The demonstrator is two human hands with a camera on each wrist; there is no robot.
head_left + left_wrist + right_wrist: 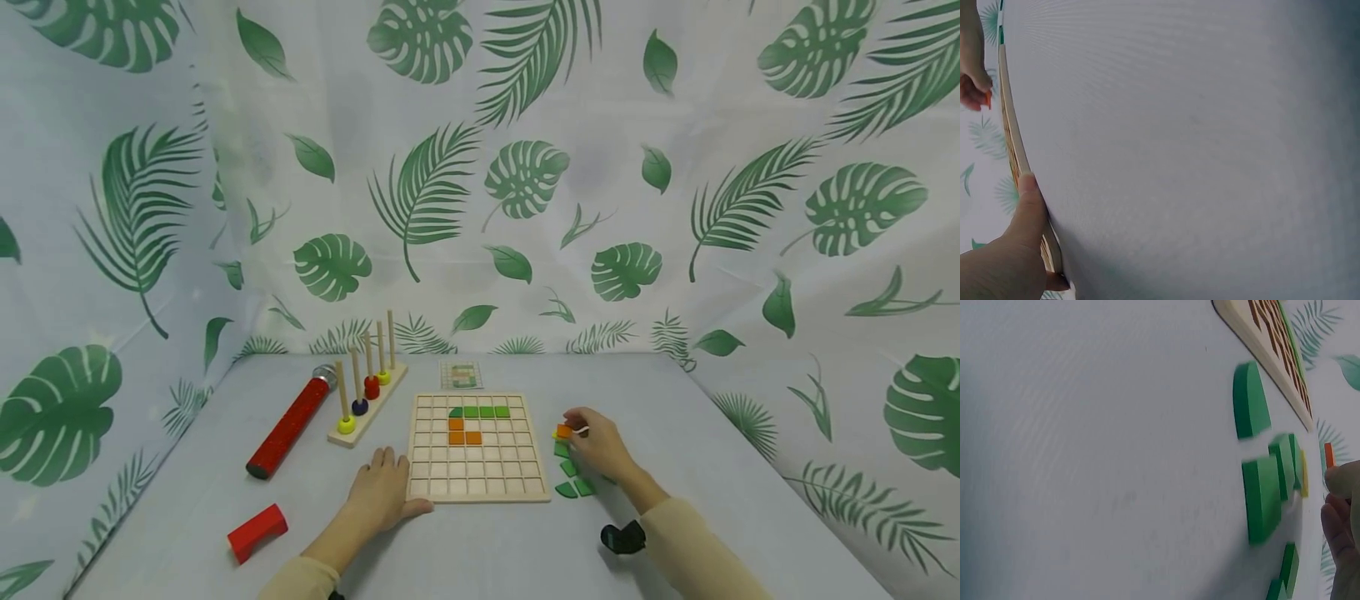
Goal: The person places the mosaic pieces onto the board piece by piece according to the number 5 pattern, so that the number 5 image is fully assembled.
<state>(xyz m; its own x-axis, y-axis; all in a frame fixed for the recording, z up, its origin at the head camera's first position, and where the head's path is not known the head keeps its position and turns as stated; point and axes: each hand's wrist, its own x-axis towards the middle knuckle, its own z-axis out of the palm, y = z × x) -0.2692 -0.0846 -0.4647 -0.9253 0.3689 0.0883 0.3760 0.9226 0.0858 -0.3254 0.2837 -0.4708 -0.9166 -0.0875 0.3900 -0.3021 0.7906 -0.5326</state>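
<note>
In the head view, a wooden grid board (pixel 480 475) lies mid-table, with green tiles (pixel 486 412) and orange tiles (pixel 456 438) in its cells. My left hand (pixel 382 492) rests at the board's near-left corner; its thumb (pixel 1030 206) lies along the front edge in the left wrist view. To the right of the board, my right hand (pixel 600 450) pinches a small orange tile (pixel 563 431) between thumb and fingertips. Loose green tiles (pixel 568 468) lie below that hand, some partly covered by it. A yellow piece (pixel 1304 475) shows beyond them in the right wrist view.
A small pattern card (pixel 461 375) lies behind the board. On the left stand a peg rack (pixel 367 421) with coloured rings, a red microphone-like tube (pixel 291 427) and a red block (pixel 257 533). A black object (pixel 622 538) is beside the right forearm.
</note>
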